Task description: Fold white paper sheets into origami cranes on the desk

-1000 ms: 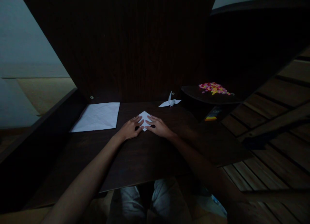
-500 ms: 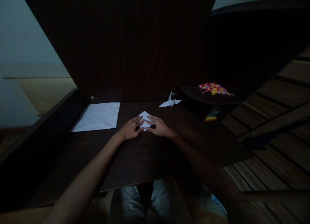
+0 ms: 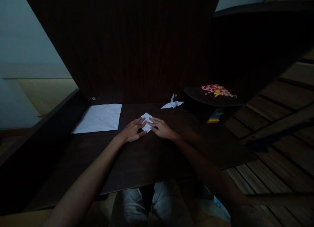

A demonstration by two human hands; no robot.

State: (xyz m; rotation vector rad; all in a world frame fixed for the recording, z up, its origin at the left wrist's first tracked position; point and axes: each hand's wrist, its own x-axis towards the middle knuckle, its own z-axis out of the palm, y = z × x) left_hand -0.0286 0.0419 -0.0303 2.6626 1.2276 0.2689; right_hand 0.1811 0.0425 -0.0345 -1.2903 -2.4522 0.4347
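Note:
A small white folded paper (image 3: 147, 123), shaped like a diamond, lies flat on the dark wooden desk. From its left side my left hand (image 3: 132, 130) rests on it, fingers stretched out and thumb at the lower corner. My right hand (image 3: 162, 127) lies over the right side, its fingers spread across the paper and its thumb partly hidden. Both hands are open and press the paper against the desk. Parts of its left and right edges are covered by fingers. Behind and to the right stands a white origami crane (image 3: 173, 104) with pointed wings.
A larger creased white sheet (image 3: 100, 118) lies on the desk (image 3: 144, 164) to the left. On a low rounded shelf (image 3: 196, 96) at right sits a pile of small pink, red and yellow pieces (image 3: 217, 89). A dark panel (image 3: 122, 50) rises behind.
My right thumb has drawn in slightly from the lower corner of the folded paper. My left hand, the paper and the crane stay where they were.

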